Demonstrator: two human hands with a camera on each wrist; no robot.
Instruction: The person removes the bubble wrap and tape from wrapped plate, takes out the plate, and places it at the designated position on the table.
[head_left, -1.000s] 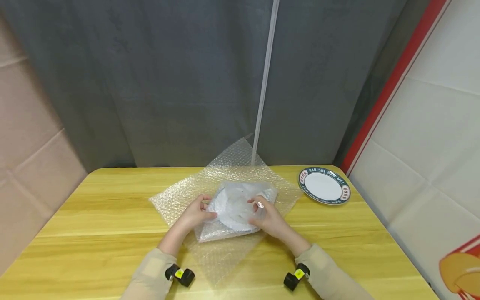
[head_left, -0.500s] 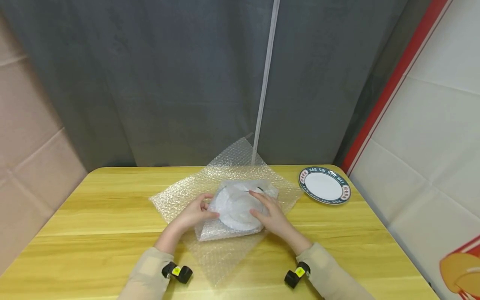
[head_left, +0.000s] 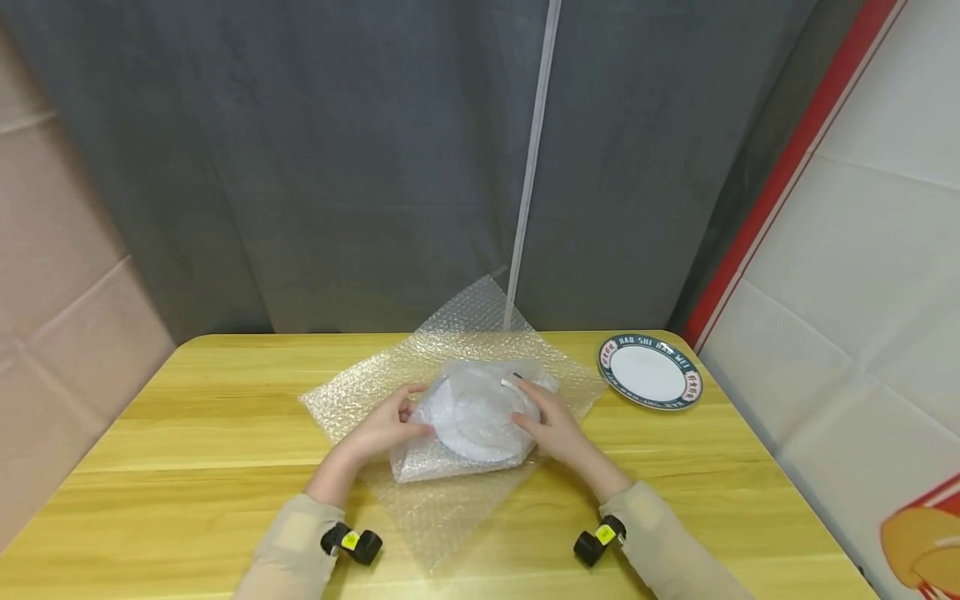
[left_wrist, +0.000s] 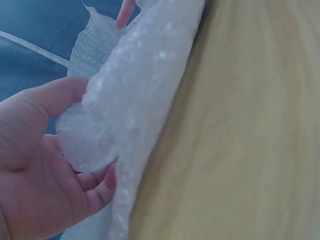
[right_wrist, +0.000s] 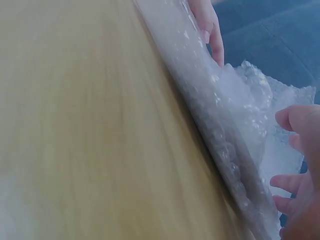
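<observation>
A large sheet of clear bubble wrap [head_left: 480, 321] lies spread on the table, its far corner raised against the curtain. On it sits a bubble-wrapped bundle [head_left: 474, 425] with a pale round shape inside, partly veiled by folded layers. At the bundle's left edge my left hand [head_left: 378, 432] grips the wrap, thumb on one side and fingers curled on the other, as the left wrist view shows. My right hand [head_left: 557, 429] is at the bundle's right side with thumb and fingers spread; in the right wrist view its fingertips [right_wrist: 282, 119] sit beside the wrap.
A white plate [head_left: 648, 373] with a dark lettered rim lies at the table's back right corner. A dark grey curtain [head_left: 375, 167] hangs behind the wooden table [head_left: 187, 467]. Pale panels stand on both sides.
My right hand has opened its curled fingers and shifted slightly right, from over the bundle to its right side. My left hand stays at the left edge.
</observation>
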